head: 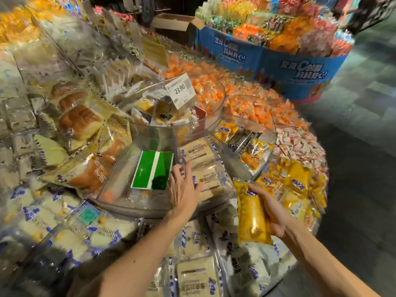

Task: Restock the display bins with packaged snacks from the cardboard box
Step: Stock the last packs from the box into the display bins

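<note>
My right hand holds a long yellow snack packet above the lower bins at the right. My left hand reaches forward with fingers spread, touching a pale cake packet in a clear plastic display bin. That bin also holds a green-and-white card on its floor. A higher clear bin behind holds mixed yellow and white packets. An open cardboard box stands far back, between the two displays.
Bread packets pile at the left. Orange packets fill the rear bins and yellow packets the right ones. A price tag reading 23.90 stands on the upper bin. A blue round candy display sits behind, grey floor to the right.
</note>
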A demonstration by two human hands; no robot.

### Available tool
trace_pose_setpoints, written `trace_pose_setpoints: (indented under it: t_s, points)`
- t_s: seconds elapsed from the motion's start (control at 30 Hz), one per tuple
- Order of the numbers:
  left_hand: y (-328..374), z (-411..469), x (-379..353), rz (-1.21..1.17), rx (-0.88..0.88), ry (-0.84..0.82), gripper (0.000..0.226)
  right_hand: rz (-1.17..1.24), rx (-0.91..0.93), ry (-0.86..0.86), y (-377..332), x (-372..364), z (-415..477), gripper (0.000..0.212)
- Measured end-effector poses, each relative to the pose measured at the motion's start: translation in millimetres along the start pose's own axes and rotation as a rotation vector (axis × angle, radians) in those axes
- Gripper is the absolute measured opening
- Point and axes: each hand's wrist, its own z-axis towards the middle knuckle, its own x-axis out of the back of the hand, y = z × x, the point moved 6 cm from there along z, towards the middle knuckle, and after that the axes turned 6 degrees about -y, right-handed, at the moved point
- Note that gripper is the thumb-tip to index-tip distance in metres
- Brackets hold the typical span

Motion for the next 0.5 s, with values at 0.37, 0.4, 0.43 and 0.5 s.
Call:
trace_pose_setpoints:
  t_s: [0.37, 0.4, 0.43, 0.5]
  points:
    - [74, -66, -13, -0.777, -0.009, -0.607, 0.044, 0.199, 0.059, -0.073, -3, 6, 8, 0.047]
    - [78, -77, -22, -0.788, 0.013, -0.697, 0.052, 0.23, 0.077, -0.084, -2, 5, 6, 0.051]
    - [82, -85, -29, -0.82, 0.037, -0.762, 0.059, 0.252, 0.093, -0.081, 0, 5, 5, 0.055]
    - [84, -93, -40, -0.907, 0.087, -0.811, 0.071, 0.277, 0.115, -0.034, 6, 11, 5, 0.062]
